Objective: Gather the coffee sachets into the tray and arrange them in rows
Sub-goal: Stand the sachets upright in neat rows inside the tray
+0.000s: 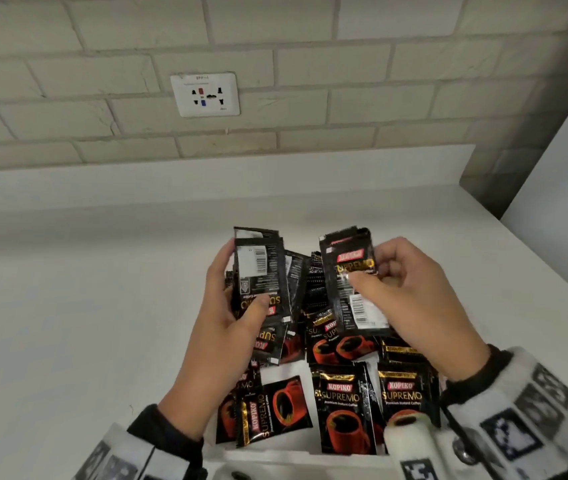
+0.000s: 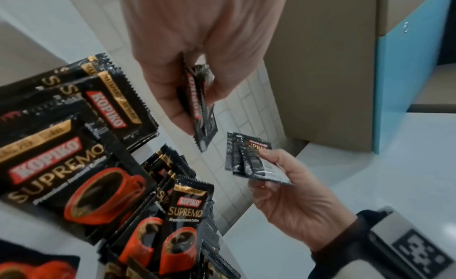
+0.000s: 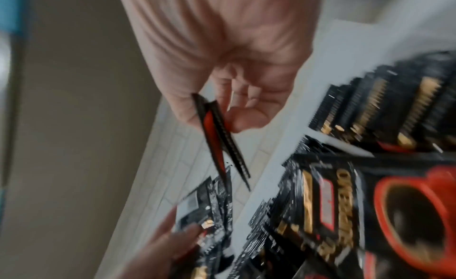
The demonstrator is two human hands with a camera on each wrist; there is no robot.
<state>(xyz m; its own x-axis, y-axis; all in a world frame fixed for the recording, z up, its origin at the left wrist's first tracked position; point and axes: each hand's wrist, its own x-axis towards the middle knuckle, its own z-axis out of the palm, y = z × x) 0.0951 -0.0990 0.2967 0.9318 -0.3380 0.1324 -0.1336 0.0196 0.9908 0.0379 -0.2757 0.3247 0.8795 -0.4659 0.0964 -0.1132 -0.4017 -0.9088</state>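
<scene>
Sachets pinched in right hand stand upright, long axis vertical, above tray. Left hand grips a second upright stack just beside; the tray's loose pile sits directly below both.

The sachets in my grip are shining as glossy black foil, crinkling at their serrated edges. The counter is looking smooth, matt white. The wall behind is showing rough, matt brick-patterned tile.
</scene>
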